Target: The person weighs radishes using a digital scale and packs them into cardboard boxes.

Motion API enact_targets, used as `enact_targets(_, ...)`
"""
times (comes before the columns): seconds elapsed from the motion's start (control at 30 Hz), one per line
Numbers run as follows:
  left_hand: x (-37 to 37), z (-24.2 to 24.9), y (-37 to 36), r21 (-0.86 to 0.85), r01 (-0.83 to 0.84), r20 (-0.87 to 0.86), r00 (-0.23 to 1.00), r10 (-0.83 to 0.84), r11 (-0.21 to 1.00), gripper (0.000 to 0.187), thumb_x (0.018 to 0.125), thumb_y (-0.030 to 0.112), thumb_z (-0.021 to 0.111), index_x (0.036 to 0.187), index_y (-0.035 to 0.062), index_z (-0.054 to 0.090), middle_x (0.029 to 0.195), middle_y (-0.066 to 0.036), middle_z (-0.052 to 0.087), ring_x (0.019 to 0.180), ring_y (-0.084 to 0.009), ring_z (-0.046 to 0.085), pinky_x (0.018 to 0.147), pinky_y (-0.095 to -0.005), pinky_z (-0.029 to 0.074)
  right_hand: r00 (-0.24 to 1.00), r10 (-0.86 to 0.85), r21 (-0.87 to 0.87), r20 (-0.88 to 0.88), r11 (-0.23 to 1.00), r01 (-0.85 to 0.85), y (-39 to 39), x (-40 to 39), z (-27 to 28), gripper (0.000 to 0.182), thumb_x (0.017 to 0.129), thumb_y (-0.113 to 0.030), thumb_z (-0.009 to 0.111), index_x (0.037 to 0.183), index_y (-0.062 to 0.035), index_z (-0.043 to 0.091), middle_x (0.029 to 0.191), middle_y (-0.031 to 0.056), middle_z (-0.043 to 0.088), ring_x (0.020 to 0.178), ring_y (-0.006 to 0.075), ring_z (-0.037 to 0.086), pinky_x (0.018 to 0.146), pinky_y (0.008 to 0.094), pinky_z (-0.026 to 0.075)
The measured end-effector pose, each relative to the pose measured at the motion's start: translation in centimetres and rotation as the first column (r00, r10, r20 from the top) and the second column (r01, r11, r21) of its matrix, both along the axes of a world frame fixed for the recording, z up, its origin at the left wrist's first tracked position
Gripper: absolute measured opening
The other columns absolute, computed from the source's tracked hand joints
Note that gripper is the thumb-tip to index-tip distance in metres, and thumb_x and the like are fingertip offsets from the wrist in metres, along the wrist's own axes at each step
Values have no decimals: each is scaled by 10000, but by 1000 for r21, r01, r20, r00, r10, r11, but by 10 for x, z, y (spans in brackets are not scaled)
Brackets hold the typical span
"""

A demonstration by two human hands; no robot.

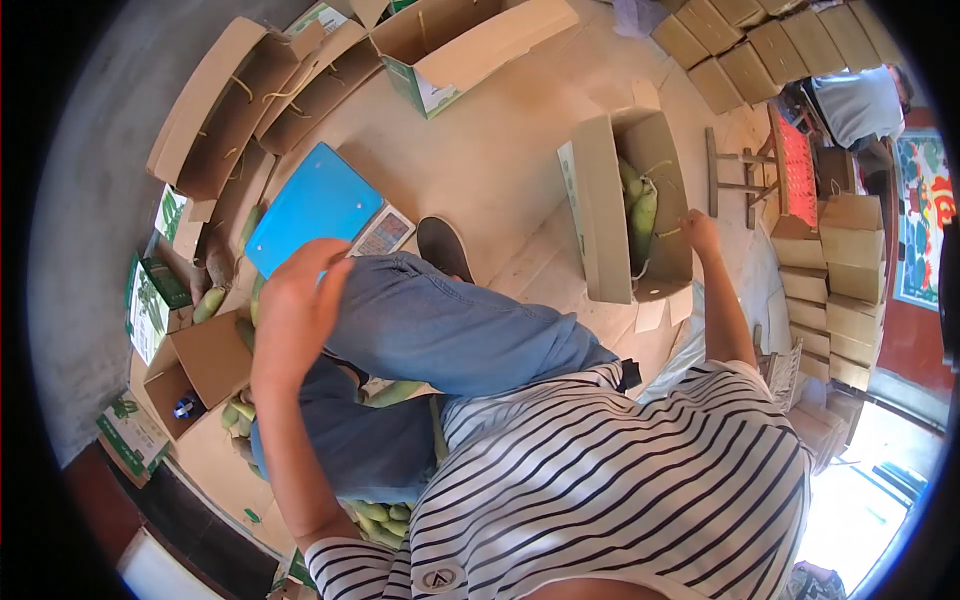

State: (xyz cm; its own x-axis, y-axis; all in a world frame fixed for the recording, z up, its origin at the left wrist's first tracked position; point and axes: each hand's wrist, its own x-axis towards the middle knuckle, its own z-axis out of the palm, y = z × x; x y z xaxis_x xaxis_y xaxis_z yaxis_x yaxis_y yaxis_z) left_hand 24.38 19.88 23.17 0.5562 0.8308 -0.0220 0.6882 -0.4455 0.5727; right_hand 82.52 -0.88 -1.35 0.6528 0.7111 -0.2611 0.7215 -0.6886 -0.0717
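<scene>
My right hand (700, 232) is closed at the side wall of an open cardboard box (603, 215), its fingers curled at the rim. Inside that box lie a few long pale-green melons (642, 218), or gourds of that look. My left hand (300, 300) is raised beside my bent knee, fingers partly apart, and nothing shows in it. From this view it overlaps the near corner of a blue-topped scale (318, 205) with a keypad panel (384, 234). More long green melons (380, 522) lie on the floor around my legs.
Open cardboard boxes (215, 115) line the wall at the left and top. A small open box (205, 370) stands at the lower left. Stacked cartons (775, 50) fill the upper right, near a red-seated wooden chair (792, 165) and another person (858, 105).
</scene>
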Motion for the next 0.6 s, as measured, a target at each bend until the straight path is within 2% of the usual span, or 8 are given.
enact_targets(0.1,-35,-24,6,-160,-199,84,973,214,967,184,895,103,562,1030,-21,569,903,-184,635,825,-279,629,717,-329,479,998,16,-4,-66,1000,-17,8,12,-8,388,790,-405,598,931,-44,609,896,232,633,898,396,600,768,465,461)
enact_targets(0.2,-54,-43,9,24,-208,-187,960,208,978,175,897,104,556,1024,-17,565,899,-189,637,808,-277,631,701,-335,480,987,-93,9,-129,995,95,30,20,-24,549,802,-492,592,1079,-18,604,946,253,640,940,390,610,773,427,472)
enact_targets(0.27,-55,-50,8,74,-202,-284,934,215,977,179,896,116,555,1023,-10,562,896,-190,637,803,-307,629,693,-367,477,993,-43,212,-107,975,65,40,15,-25,576,818,-526,573,1032,8,603,896,267,633,908,390,614,772,421,467)
enact_targets(0.37,-60,-59,6,88,-179,-371,907,199,980,191,897,129,551,1036,-1,560,900,-193,635,821,-331,624,699,-391,472,990,-103,179,-92,977,118,53,16,-21,589,842,-515,529,1115,3,586,1044,255,620,1033,384,579,874,434,447)
enact_targets(0.47,-60,-61,5,79,-180,-449,872,196,980,205,901,152,544,1051,12,555,934,-198,630,858,-352,615,713,-415,469,990,-96,148,-103,983,110,54,9,-8,583,852,-518,514,1115,-3,585,1064,245,616,1047,381,573,880,437,444)
enact_targets(0.57,-62,-65,6,66,-151,-459,873,164,986,209,904,169,534,1055,26,547,987,-202,626,892,-371,606,722,-442,468,991,-100,-59,-91,994,95,48,9,-4,572,858,-523,494,1100,-15,595,1076,232,616,1046,379,571,881,445,441)
enact_targets(0.6,-62,-67,6,62,-142,-447,881,155,988,206,902,162,533,1057,27,547,988,-200,626,896,-372,604,726,-444,467,990,-118,-49,-77,992,115,46,11,-9,567,859,-522,489,1097,-19,598,1072,231,617,1041,379,573,879,448,441)
